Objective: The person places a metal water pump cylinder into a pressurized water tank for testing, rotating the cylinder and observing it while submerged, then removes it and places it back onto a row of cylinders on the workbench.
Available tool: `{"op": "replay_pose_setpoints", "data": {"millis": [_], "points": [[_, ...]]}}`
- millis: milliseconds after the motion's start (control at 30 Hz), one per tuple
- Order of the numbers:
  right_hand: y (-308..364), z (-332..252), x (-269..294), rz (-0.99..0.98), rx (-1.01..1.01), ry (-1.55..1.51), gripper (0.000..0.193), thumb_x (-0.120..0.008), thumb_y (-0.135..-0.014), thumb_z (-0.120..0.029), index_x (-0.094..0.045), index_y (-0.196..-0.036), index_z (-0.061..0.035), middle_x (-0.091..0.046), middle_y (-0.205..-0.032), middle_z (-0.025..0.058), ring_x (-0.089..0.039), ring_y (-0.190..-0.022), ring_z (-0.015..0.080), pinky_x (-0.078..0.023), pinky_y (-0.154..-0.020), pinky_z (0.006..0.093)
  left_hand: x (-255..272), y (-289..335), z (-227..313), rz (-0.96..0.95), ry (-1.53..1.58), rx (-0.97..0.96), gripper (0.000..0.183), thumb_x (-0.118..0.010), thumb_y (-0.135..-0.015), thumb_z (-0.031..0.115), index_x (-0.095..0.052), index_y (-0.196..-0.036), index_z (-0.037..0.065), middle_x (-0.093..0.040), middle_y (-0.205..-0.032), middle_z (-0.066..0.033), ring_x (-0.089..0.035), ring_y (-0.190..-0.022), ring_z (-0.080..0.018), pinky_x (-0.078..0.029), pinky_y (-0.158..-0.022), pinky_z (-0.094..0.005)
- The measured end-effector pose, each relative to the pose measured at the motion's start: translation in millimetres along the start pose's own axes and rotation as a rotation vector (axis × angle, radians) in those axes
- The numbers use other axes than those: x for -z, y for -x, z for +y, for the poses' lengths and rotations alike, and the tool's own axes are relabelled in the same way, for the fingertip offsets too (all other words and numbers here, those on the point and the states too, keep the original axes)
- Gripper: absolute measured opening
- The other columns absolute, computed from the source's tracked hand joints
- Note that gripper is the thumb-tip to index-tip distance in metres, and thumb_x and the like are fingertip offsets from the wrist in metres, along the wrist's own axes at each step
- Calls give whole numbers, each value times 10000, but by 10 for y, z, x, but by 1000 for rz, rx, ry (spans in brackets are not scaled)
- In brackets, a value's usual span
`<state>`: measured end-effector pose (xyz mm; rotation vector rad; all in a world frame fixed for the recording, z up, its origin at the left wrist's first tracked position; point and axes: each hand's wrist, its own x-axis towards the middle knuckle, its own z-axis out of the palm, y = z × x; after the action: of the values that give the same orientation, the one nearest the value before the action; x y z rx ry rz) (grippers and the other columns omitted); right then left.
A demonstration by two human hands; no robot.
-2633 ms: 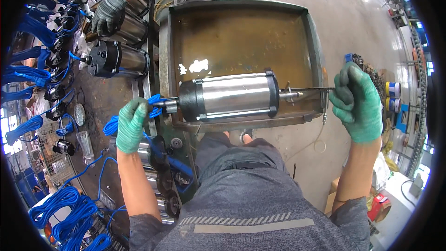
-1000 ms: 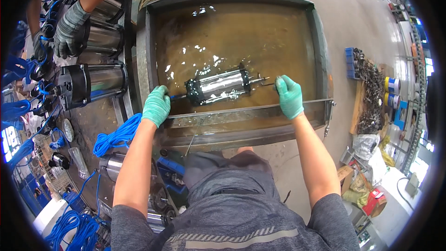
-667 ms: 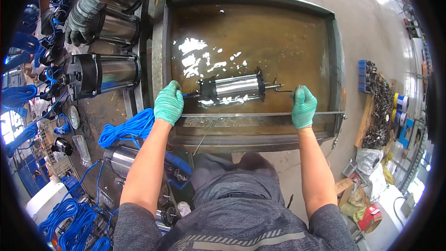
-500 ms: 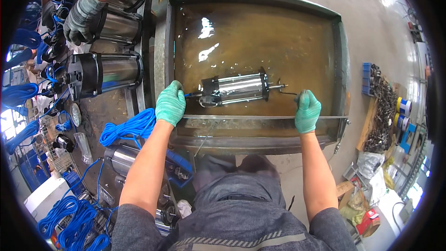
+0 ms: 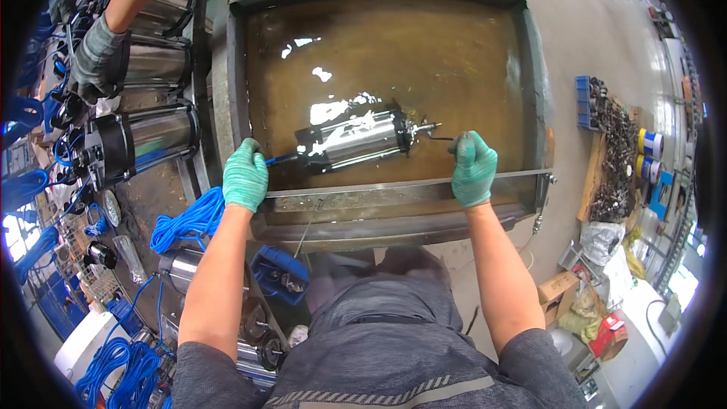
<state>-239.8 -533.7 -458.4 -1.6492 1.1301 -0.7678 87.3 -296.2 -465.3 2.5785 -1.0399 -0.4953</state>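
A shiny steel cylindrical motor (image 5: 356, 138) with black end caps and a thin shaft lies partly in the brownish water of a metal tank (image 5: 538, 68). Its shaft end points right and slightly away from me. On the left, my left hand (image 5: 246, 176), in a green glove, is closed around the blue cable (image 5: 282, 159) coming from the motor's end. My right hand (image 5: 475, 170), also green-gloved, is closed on a thin dark rod (image 5: 439, 137) that reaches toward the shaft. Whether the rod touches the shaft, I cannot tell.
A metal bar (image 5: 401, 183) crosses the tank's near side. More steel motors (image 5: 159, 136) line the left, where another person's grey-gloved hand (image 5: 97, 60) rests. Coiled blue cable (image 5: 189, 221) and a blue bin (image 5: 280, 274) sit near my left arm. Metal parts (image 5: 613, 174) lie at right.
The view has shifted, so the tank and both hands appear further left. The motor is more slanted, its shaft end further from me, and bright reflections now surround it. Both hands keep their grip.
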Motion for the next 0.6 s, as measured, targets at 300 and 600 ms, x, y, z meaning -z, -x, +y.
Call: {"op": "replay_pose_setpoints", "data": {"millis": [300, 600], "points": [[3, 18, 23, -4, -26, -14, 459, -567, -1022, -355, -569, -730, -1, -530, -578, 86, -407, -552, 128, -387, -526, 324, 5, -1, 39, 1, 2, -13, 87, -564, -890, 61, -616, -959, 52, -668, -887, -238, -634, -857, -457, -496, -757, -521], [-3, 46, 17, -10, -1, 5, 464, -553, -1020, -365, -587, -733, -3, -543, -580, 113, -448, -527, 170, -405, -530, 337, 4, 0, 47, 7, -9, -30, 85, -570, -887, 57, -617, -957, 51, -666, -882, -238, -630, -847, -459, -496, -750, -519]]}}
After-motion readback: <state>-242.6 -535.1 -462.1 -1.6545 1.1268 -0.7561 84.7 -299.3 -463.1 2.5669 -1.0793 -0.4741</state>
